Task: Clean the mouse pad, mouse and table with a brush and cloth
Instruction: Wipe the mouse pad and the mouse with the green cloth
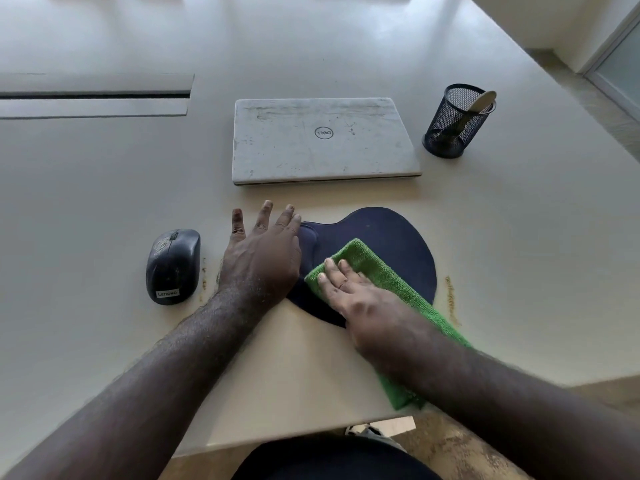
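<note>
1. Right hand (pixel 349 289) lies flat, fingers extended and close together, palm pressed down on a folded green microfibre cloth (pixel 388 282); nothing gripped, only pressed; forearm covers the cloth's near part.
2. Left hand (pixel 261 252) open, fingers spread, palm down; its right edge rests against the wrist-rest bump of the mouse pad, the fingertips on the bare table beyond; it holds nothing.
3. Cloth lies diagonally across the pad's near right part and runs back off the pad to the table's front edge.
4. Navy mouse pad (pixel 388 233) with raised wrist rest (pixel 309 237) at its left end; flat on the table, just in front of the laptop.
5. Dark Lenovo wireless mouse (pixel 173 266) sits left of the left hand, apart from the pad, upright on the table.
6. Brownish crumb-like specks on the table beside the mouse and along the pad's right edge (pixel 452 299).
7. Closed, scuffed silver Dell laptop (pixel 323 140) behind the pad.
8. Black mesh pen holder (pixel 455 123) right of the laptop; a pale handle (pixel 483 100) leans out of it; whether it is the brush, cannot tell.
9. White table (pixel 104 188); recessed cable slot (pixel 93 95) far left.
</note>
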A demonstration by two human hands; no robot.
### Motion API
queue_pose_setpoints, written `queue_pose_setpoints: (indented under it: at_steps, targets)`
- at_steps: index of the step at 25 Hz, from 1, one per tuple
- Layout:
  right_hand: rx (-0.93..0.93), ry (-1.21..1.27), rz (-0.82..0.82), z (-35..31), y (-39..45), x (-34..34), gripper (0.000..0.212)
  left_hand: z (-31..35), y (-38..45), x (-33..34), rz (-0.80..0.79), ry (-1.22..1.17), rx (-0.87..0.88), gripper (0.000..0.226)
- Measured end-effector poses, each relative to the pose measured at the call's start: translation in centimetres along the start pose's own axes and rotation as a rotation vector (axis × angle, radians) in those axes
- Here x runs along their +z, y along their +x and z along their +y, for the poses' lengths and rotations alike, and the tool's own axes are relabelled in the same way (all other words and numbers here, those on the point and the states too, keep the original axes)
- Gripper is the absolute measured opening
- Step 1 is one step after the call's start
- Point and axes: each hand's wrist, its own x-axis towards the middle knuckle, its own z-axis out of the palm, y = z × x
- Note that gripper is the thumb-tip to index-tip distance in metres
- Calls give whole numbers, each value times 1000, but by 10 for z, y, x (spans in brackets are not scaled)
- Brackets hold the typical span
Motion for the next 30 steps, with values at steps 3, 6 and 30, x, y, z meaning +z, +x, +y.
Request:
queue_pose_setpoints:
  at_steps: [3,6,30]
  targets:
    - [83,-4,90,18,21,-19,77,0,1,0,-18,3,2,60]
    - [221,-55,170,13,46,-34,70,-1,1,1,-19,18,0,62]
    - [126,-92,219,7,11,-20,61,1,1,-7,-133,-14,12,55]
